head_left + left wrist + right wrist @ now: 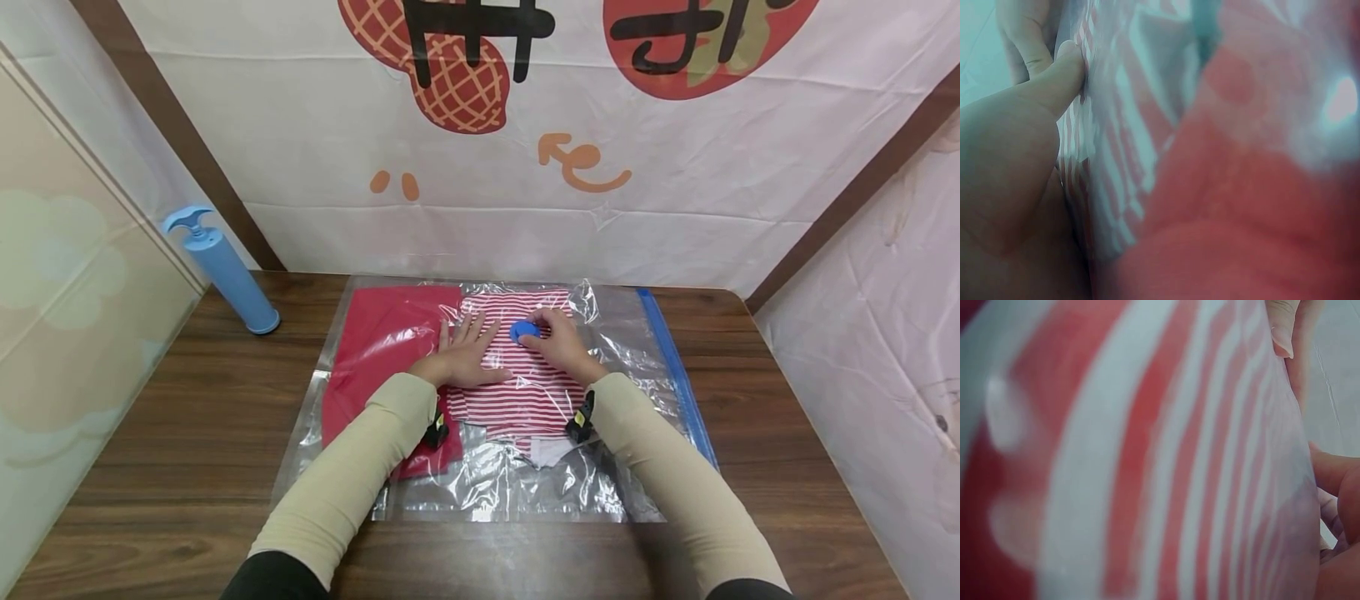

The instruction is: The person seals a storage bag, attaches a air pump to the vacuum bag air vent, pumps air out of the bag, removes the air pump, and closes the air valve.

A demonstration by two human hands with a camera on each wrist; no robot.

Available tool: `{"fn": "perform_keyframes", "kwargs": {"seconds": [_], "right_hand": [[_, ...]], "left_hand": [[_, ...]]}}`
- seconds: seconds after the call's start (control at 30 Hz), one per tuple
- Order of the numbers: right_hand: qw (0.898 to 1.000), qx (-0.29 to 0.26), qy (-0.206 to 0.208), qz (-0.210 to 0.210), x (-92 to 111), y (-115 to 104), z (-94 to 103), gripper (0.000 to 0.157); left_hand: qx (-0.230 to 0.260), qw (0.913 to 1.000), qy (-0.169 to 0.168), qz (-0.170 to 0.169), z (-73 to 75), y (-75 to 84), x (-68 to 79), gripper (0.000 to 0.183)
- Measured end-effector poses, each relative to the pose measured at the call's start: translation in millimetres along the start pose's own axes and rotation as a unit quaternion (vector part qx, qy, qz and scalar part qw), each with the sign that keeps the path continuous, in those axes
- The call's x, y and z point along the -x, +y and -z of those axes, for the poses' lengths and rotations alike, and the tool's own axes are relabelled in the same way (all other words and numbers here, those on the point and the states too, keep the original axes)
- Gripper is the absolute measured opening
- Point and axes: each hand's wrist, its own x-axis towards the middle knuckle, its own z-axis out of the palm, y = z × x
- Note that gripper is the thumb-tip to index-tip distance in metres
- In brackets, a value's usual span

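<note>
A clear plastic storage bag (pixel 622 321) lies flat on the table with folded clothes inside. On its left is a plain red garment (pixel 390 333), and beside that a red-and-white striped garment (pixel 517 400). My left hand (pixel 467 358) presses on the bag with fingers spread, over where the two garments meet. The thumb and fingers of my right hand (pixel 558 343) pinch a round blue valve cap (pixel 522 332) on top of the striped garment. Both wrist views look closely along the plastic, where the striped cloth (pixel 1172 462) fills much of the right one.
A light blue hand pump (pixel 232 275) stands upright at the table's back left. The bag's blue zip edge (pixel 678 375) runs down its right side. Behind the wooden table (pixel 187 467) hangs a white printed cloth (pixel 480 225), with further panels at left and right.
</note>
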Motion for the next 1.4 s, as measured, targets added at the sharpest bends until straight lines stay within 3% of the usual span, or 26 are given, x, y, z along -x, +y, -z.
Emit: {"fn": "perform_keyframes", "kwargs": {"seconds": [0.27, 0.43, 0.57, 1.07, 1.4], "right_hand": [[1.000, -0.010, 0.014, 0.011, 1, 0, -1.8, 0.025], [1.000, -0.017, 0.015, -0.007, 3, 0, -3.5, 0.024], [1.000, -0.025, 0.011, -0.016, 1, 1, -3.9, 0.028], [1.000, -0.016, 0.002, 0.000, 1, 1, 0.2, 0.047], [1.000, -0.012, 0.004, 0.005, 1, 0, -1.4, 0.033]], "left_hand": [[0.004, 1.0000, 0.001, 0.004, -5.9, -4.9, -7.0, 0.105], [-0.001, 1.0000, -0.005, 0.005, -2.3, -1.7, -2.2, 0.103], [-0.006, 1.0000, -0.006, 0.002, 1.5, 2.0, 3.6, 0.103], [0.008, 0.9999, -0.006, 0.011, -2.3, -1.2, -3.4, 0.103], [0.008, 0.9999, -0.005, 0.013, -1.4, -0.3, -3.4, 0.103]]}}
